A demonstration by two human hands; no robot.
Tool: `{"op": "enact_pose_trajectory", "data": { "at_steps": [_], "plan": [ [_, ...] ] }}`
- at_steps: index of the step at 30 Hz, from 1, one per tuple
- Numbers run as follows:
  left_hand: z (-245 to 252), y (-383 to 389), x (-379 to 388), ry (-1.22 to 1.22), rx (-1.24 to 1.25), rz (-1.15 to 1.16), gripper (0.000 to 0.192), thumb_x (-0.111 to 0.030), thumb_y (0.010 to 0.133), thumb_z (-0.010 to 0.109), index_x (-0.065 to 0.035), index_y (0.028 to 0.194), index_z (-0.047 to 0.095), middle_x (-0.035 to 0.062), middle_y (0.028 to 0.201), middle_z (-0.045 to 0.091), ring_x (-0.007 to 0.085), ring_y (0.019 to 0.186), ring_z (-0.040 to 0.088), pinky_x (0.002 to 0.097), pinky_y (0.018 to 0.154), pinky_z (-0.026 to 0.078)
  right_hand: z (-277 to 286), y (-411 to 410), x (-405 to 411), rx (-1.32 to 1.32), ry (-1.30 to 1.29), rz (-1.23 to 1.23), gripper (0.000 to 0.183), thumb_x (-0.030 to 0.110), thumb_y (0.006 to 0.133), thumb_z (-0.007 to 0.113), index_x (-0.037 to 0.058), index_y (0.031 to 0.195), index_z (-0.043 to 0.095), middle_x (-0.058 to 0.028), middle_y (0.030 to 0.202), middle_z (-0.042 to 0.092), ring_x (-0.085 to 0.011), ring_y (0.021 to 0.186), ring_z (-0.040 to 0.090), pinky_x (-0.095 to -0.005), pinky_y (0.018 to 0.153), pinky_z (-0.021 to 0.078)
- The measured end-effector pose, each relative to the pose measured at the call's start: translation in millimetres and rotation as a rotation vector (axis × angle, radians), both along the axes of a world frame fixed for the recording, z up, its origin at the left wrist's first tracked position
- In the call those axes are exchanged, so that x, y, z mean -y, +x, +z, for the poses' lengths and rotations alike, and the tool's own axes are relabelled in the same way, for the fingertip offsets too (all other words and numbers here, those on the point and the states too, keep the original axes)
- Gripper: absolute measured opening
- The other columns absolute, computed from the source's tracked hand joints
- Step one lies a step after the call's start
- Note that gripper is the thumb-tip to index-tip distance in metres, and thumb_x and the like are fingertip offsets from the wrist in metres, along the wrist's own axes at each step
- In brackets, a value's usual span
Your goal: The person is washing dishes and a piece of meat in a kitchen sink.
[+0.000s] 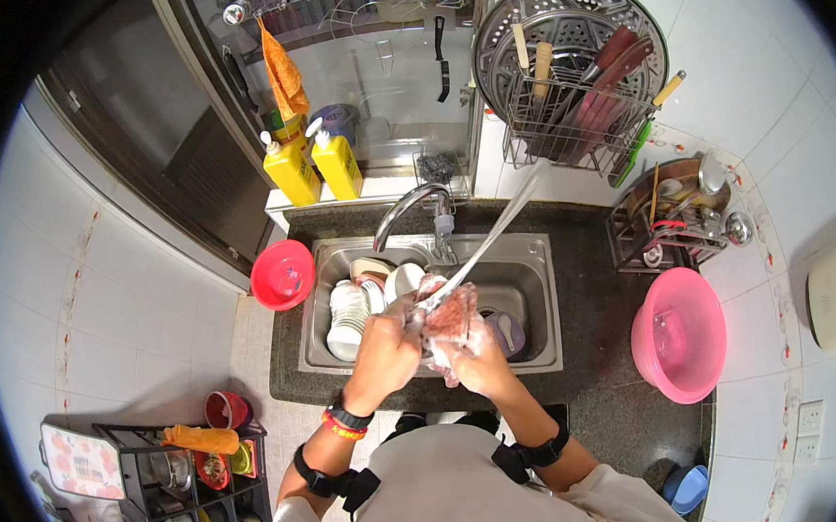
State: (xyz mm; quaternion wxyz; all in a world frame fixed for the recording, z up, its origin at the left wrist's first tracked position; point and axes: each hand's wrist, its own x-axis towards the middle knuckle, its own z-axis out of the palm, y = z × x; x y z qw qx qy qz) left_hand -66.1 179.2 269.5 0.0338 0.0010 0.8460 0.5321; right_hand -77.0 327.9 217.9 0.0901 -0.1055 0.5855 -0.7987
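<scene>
Over the double-basin steel sink, both hands work at a soapy reddish cloth. A long, thin whitish utensil slants up and to the right out of the cloth; its lower end is hidden in cloth and foam. My left hand is closed at the cloth's left side, near that hidden end. My right hand grips the cloth's right side, with suds over its fingers. White dishes lie stacked in the left basin. In the right basin is a purple item, partly covered by my right hand.
The chrome faucet arches behind my hands. A red basin sits left of the sink, and pink basins stand on the right counter. Two yellow pump bottles are on the sill. A wire rack with knives hangs at back right.
</scene>
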Motion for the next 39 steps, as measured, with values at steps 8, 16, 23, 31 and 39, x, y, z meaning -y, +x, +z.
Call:
{"op": "enact_pose_trajectory", "data": {
  "at_steps": [8,16,23,31,39],
  "plan": [
    [11.0,-13.9,-15.4,-0.822,-0.068,-0.265,0.021,-0.016,0.088,0.059,0.0048,0.091,0.057,0.0244,0.074,0.064,0.0416,0.072,0.065,0.0494,0.061,0.049,-23.9,-22.8,-23.3,0.098,0.247,-0.197,0.024,-0.006,0.083,0.047,0.0022,0.099,0.064,-0.0086,0.072,0.063,-0.0147,0.04,0.052,-0.0296,0.031,0.0387],
    [67.9,-50.0,-24.0,-0.864,-1.19,-0.538,0.022,-0.013,0.071,0.063,-0.0048,0.091,0.063,0.0113,0.103,0.064,0.026,0.11,0.058,0.0421,0.105,0.044,-2.6,-44.2,-67.5,-0.513,1.01,0.243,0.02,0.003,0.076,0.062,-0.0004,0.096,0.062,-0.0197,0.086,0.068,-0.0391,0.079,0.065,-0.0436,0.072,0.0525],
    [55.5,-44.4,13.8,-0.985,-0.393,-0.661,0.019,-0.006,0.075,0.06,-0.0046,0.092,0.068,0.0157,0.07,0.064,0.0328,0.069,0.067,0.0422,0.057,0.051,25.3,-70.5,-118.9,-0.651,0.987,0.104,0.015,-0.003,0.072,0.057,0.001,0.087,0.058,-0.0215,0.08,0.063,-0.0433,0.075,0.06,-0.0454,0.065,0.0499],
    [-44.5,-15.9,-11.7,-0.277,-0.179,-0.245,0.014,-0.001,0.082,0.053,0.0031,0.09,0.064,0.028,0.082,0.063,0.0474,0.08,0.06,0.051,0.069,0.049,-29.7,-68.2,-87.8,-0.247,0.378,-0.563,0.017,-0.002,0.08,0.057,0.0013,0.096,0.06,-0.0192,0.076,0.064,-0.0331,0.065,0.064,-0.0401,0.055,0.05],
    [-114.1,-1.2,-55.0,-0.012,-0.139,-0.17,0.016,-0.002,0.085,0.052,0.0025,0.098,0.06,0.0297,0.087,0.062,0.048,0.088,0.059,0.0531,0.071,0.047,-49.7,-70.4,-32.5,0.515,-0.759,-0.572,0.012,0.008,0.091,0.059,-0.0007,0.1,0.058,-0.0105,0.081,0.061,-0.0261,0.065,0.065,-0.039,0.051,0.0546]
  ]
}}
